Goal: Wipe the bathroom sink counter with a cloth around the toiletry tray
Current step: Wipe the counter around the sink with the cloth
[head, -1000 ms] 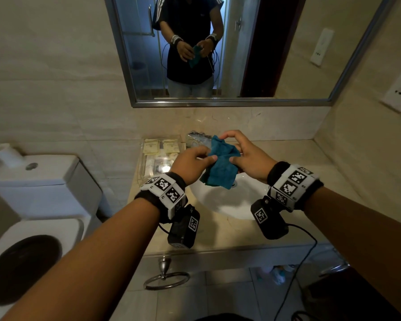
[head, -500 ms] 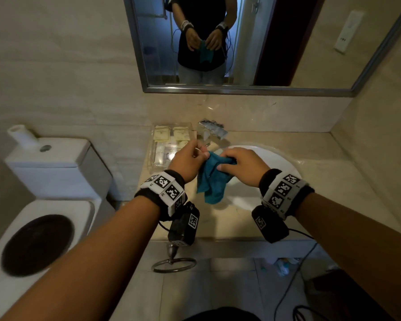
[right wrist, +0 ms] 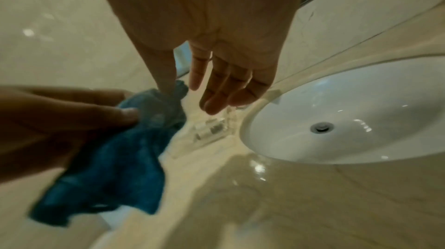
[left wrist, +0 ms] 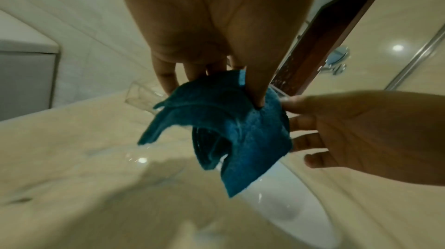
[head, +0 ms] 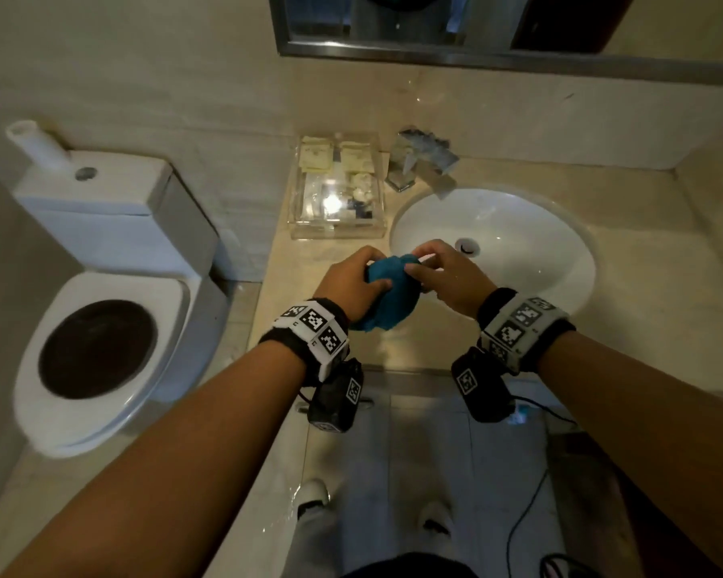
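The left hand (head: 353,285) grips the blue cloth (head: 387,296), the right hand (head: 447,273) pinches its corner — held above the counter (head: 397,348), wiping not begun.

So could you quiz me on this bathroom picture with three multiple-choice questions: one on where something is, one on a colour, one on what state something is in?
1. The clear plastic toiletry tray sits where?
A. Left of the white oval sink basin
B. Inside the basin
C. On the toilet tank

2. What colour is the fluffy cloth?
A. Red
B. Teal blue
C. White

3. What state is the cloth in?
A. Spread flat on the counter
B. Draped over the tap
C. Bunched between both hands, above the beige stone counter

Answers: 1 A, it stands beside the basin, by the wall. 2 B, plain in all views. 3 C, the left hand and right hand both pinch it.
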Demonstrator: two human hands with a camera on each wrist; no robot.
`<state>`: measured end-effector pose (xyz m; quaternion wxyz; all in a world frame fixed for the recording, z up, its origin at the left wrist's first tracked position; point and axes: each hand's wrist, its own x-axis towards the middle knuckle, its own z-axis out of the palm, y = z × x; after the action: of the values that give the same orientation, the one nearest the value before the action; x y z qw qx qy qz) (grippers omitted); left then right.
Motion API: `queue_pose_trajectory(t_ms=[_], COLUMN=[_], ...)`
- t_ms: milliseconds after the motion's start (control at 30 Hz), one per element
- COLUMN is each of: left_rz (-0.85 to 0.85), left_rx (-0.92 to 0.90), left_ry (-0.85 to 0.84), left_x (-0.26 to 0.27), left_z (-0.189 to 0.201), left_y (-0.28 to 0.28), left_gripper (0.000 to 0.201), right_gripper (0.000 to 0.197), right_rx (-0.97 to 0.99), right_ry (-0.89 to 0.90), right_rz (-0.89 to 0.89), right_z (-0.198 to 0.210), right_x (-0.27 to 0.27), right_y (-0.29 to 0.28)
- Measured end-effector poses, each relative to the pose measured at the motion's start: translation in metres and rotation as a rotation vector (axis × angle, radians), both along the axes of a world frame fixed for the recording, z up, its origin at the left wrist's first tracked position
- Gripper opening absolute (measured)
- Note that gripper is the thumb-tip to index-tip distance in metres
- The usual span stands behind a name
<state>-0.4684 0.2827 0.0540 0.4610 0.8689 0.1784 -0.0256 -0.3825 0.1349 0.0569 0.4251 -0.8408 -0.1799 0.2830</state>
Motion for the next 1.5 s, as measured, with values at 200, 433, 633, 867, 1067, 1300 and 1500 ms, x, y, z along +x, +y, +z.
queue_pose_trajectory(t_ms=[200, 433, 633, 867, 1067, 1300, 1500], left_rz=[-0.114, -0.315, -0.248, -0.256, -0.415, -0.298, -0.464], left_rx=[0.186, 0.425, 0.64, 0.472, 0.592, 0.669, 0.719], left_ry=[0.218, 0.307, 0.298, 0.164, 0.148, 0.297, 0.207], left_x=[0.002, -0.01, -0.005, 0.006, 0.005, 0.001, 0.022], left_z=[-0.074, -0.135, -0.138, -0.141, -0.151, -0.149, -0.147], left_y=[0.005, -0.03, -0.039, -0.087, -0.098, -0.099, -0.135], left_gripper=[0.039, 0.06, 0.063, 0.059, 0.053, 0.06, 0.053], right_gripper=[0.05, 0.061, 0.066, 0.069, 0.074, 0.072, 0.072], right_rx=[-0.468, -0.711, -0.768, -0.772, -0.79, -0.802, -0.801], right_ry=[-0.099, -0.297, -0.284, -0.243, -0.249, -0.149, -0.254], right_rz=[0.059, 0.266, 0.188, 0.129, 0.174, 0.155, 0.201], right_z=[-0.081, -0.129, -0.14, -0.15, -0.143, -0.141, -0.136], right_x=[0.0, -0.017, -0.013, -0.017, -0.012, -0.012, -0.003], right_y=[-0.038, -0.077, -0.097, -0.102, -0.104, -0.101, -0.107])
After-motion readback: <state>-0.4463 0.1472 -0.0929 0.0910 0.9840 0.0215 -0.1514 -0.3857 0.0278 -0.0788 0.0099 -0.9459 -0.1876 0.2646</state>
